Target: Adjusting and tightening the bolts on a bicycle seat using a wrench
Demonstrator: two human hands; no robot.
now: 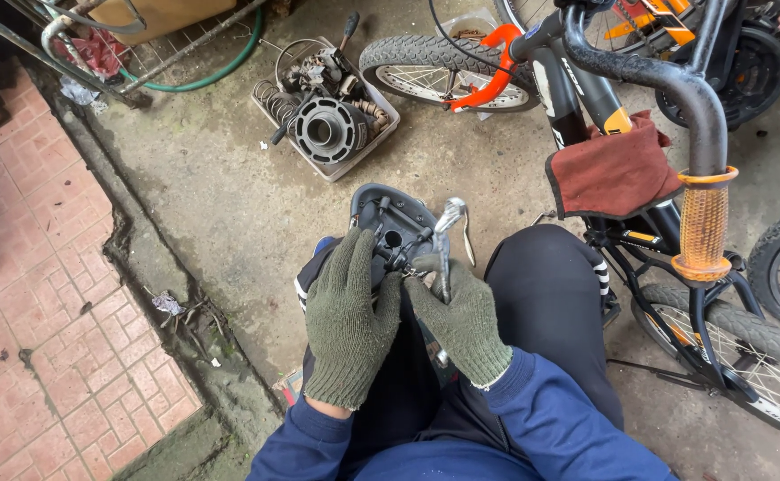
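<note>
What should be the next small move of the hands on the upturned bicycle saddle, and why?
Probably turn the wrench a little on the clamp fitting under the saddle. The right hand grips the wrench handle, its head seems to sit at the clamp, and the left hand steadies the upturned saddle on the lap. Whether the fitting is tight cannot be told.

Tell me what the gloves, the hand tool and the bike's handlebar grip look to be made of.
Gloves on the left hand and right hand: olive knitted fabric, ribbed weave visible. Wrench: bright metal, shiny silvery finish. Handlebar grip: probably rubber or soft plastic, translucent orange with a textured surface. Saddle: underside looks like moulded dark plastic.
</note>
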